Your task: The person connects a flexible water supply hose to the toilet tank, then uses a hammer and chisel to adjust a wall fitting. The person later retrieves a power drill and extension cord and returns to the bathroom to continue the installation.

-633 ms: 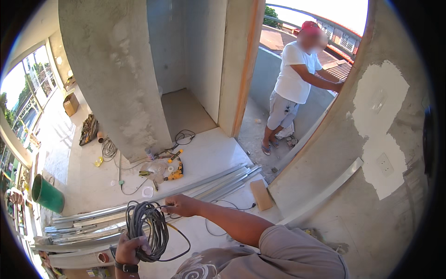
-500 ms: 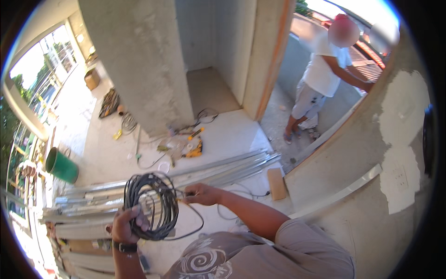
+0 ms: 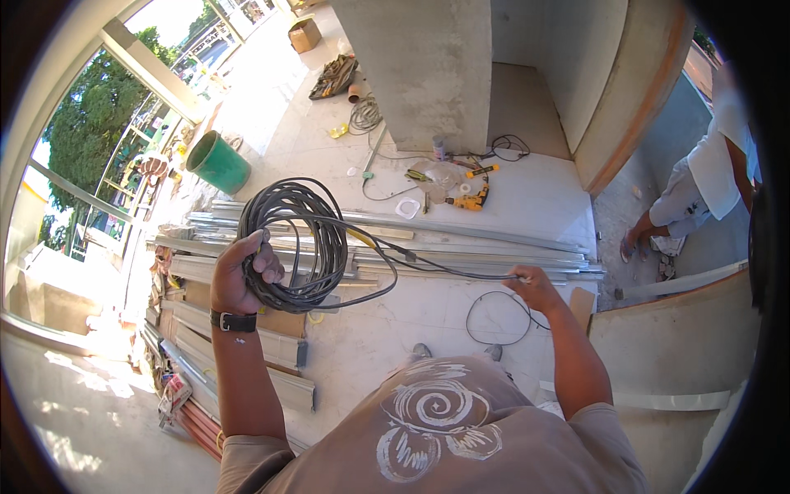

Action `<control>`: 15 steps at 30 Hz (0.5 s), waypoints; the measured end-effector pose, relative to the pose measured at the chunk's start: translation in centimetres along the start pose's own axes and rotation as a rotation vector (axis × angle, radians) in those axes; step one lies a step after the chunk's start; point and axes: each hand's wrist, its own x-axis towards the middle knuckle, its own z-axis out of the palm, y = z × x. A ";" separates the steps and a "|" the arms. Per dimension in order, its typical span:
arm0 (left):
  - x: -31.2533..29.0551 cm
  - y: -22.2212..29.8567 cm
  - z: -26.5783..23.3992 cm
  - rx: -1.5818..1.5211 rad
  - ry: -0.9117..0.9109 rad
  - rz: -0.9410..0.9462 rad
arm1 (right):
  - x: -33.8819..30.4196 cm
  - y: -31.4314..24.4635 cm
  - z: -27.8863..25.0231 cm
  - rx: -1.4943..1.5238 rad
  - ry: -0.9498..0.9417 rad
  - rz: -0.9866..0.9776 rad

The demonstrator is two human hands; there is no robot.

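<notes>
A thick coil of black cable (image 3: 332,257) hangs from my left hand (image 3: 245,276), whose fingers are wrapped round its left side. Two strands run from the coil to the right, taut and nearly side by side. My right hand (image 3: 535,290) grips them at their far end with closed fingers, well away from the coil. Exactly what lies inside the right fist is partly hidden. One looser loop droops below the coil. Under the right hand, a thin dark cable (image 3: 471,317) lies in a loop on the floor.
Long metal channels (image 3: 494,237) lie across the floor before me. Beyond them are a yellow power drill (image 3: 471,200) and a green bucket (image 3: 218,163). Orange pipes (image 3: 196,428) lie at lower left. Another person (image 3: 699,185) stands past the doorway at right.
My right hand has moved right, away from the coil, drawing the strands out straight. The coil stays in my left hand. The view has swung left.
</notes>
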 end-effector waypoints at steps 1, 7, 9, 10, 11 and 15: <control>-0.3 0.1 -0.9 -0.004 0.046 0.007 | -0.5 2.2 -1.4 -0.120 0.062 -0.098; -0.4 -1.7 -5.4 -0.097 0.353 0.042 | -4.3 5.9 -3.4 -0.301 0.213 0.110; -0.3 -3.8 -6.1 -0.056 0.347 0.047 | -5.8 2.5 -2.0 -0.433 0.141 0.033; -0.2 -4.9 -6.2 -0.035 0.387 0.031 | -6.4 0.2 -0.6 -0.449 0.085 -0.029; -0.2 -6.0 -6.2 0.043 0.394 0.039 | -7.0 -2.4 0.8 -0.442 0.037 -0.146; 0.0 -10.7 -4.5 0.268 0.287 -0.021 | -7.3 -12.7 6.3 -0.591 -0.273 -0.240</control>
